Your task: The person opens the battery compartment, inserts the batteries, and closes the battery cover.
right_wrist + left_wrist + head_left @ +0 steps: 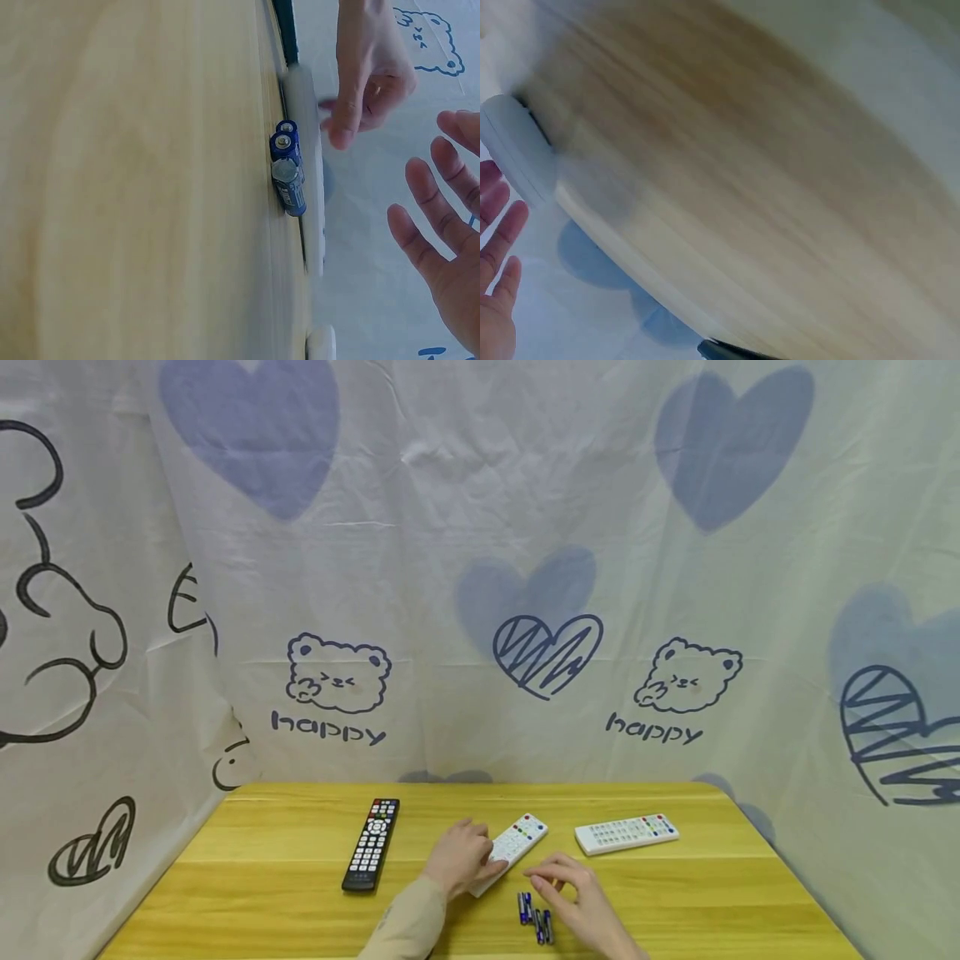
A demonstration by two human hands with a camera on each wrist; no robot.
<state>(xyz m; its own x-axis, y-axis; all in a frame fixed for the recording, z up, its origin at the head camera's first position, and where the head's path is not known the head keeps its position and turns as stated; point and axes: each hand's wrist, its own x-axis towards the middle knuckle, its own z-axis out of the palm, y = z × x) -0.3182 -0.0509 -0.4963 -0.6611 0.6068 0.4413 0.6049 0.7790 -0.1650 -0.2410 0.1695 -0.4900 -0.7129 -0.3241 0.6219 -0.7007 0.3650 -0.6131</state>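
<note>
A white remote control (516,845) lies slantwise in the middle of the table. My left hand (459,858) is over its near left end, the thumb across its face. In the left wrist view the fingers (508,225) are spread loosely beside the remote's pale edge (521,150). My right hand (576,900) is held just right of several blue-and-silver batteries (543,927). Its fingers (427,187) are loosely bent with nothing between them. The batteries (286,169) lie side by side in two small groups, close to the white remote's near end.
A black remote control (371,845) lies left of my left hand. Another white remote control (627,834) rests at the right, beyond my right hand. The wooden table (247,877) ends at a printed cloth curtain (450,718) behind, with more cloth at both sides.
</note>
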